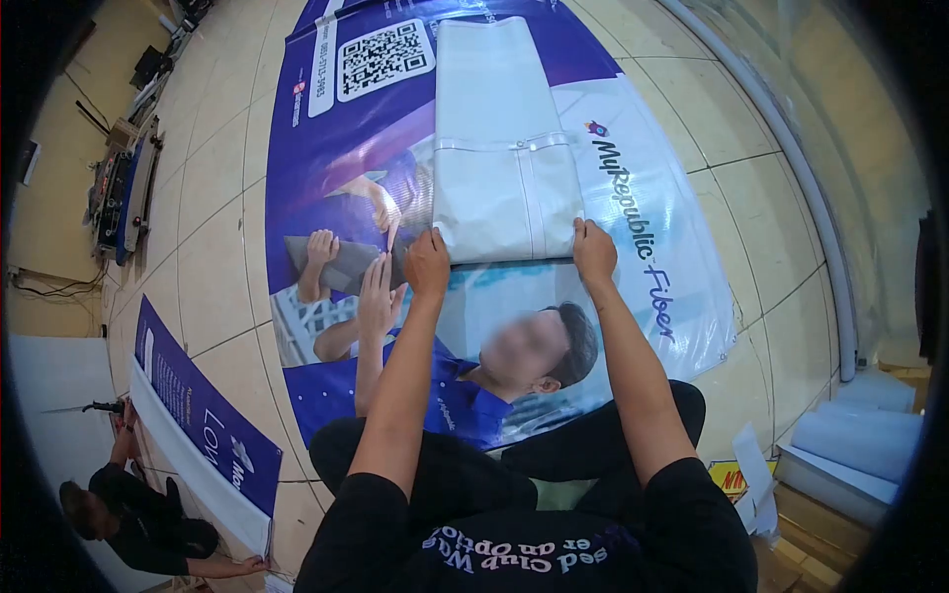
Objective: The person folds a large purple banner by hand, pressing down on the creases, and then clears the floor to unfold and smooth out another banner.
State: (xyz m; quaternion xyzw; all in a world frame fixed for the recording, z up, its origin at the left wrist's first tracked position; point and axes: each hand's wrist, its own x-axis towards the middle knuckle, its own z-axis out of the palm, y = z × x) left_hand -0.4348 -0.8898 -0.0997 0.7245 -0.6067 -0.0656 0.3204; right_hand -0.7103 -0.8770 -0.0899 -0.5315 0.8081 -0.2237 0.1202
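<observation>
Tiled floor (222,198): left hand (427,263) and right hand (595,253), fingers (583,229) gripping near corners of folded white banner (504,203); likely folding step, next move calling for even pull.

Cream floor tiles (217,188) with thin dark joints spread across my remote head view, which fades to black at its rounded edges. To my left, I see a yellowish wall (64,242), with dark equipment (124,193) and loose cables (59,288) beside it; lower down is a pale panel (59,381). To my right, a long grey pipe (788,148) appears bowed, with a pale, hazy surface (855,128) beyond. Near the lower right corner, whitish rolls (855,435) lie by brown cardboard (820,519). Soft light brightens the tiles.
</observation>
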